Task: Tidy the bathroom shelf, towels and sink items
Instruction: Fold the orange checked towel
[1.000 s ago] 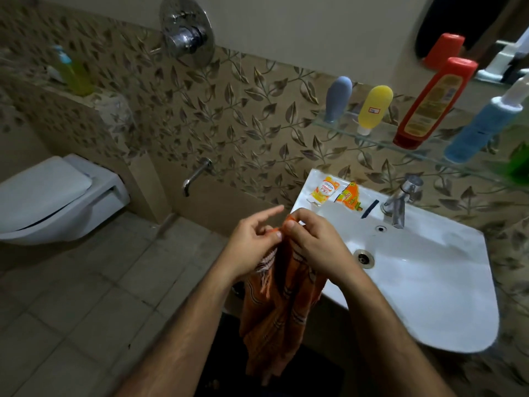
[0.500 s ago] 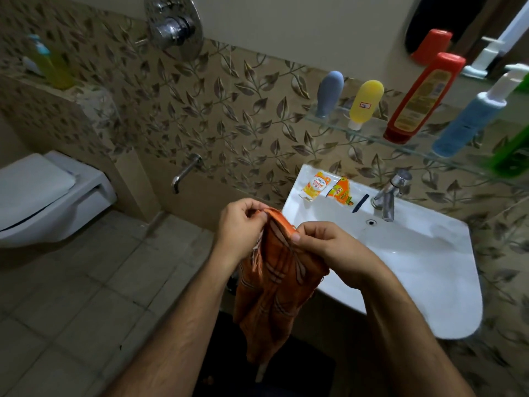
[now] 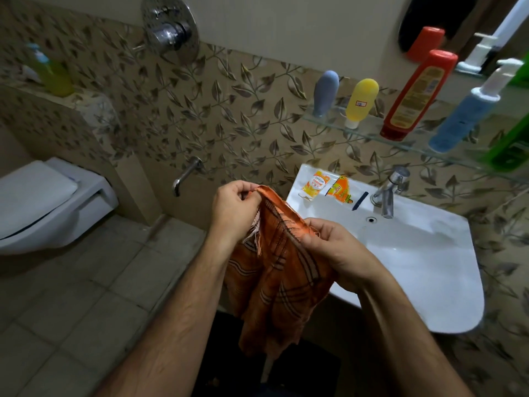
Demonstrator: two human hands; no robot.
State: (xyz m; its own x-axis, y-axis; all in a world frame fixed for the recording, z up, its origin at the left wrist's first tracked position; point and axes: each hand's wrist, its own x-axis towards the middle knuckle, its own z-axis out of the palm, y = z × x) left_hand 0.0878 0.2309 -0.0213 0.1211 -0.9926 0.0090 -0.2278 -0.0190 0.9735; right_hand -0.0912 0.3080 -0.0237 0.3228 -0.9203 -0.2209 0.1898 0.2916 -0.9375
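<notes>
We hold the orange towel (image 3: 274,270) up in front of us, beside the left edge of the sink (image 3: 415,253). Our left hand (image 3: 232,207) pinches its top edge at a corner; our right hand (image 3: 335,247) pinches the same edge lower and to the right, so the cloth hangs down between our forearms. On the sink's back rim lie two sachets (image 3: 329,186) by the tap (image 3: 389,193). Bottles (image 3: 415,93) stand on the glass shelf (image 3: 357,131) above.
</notes>
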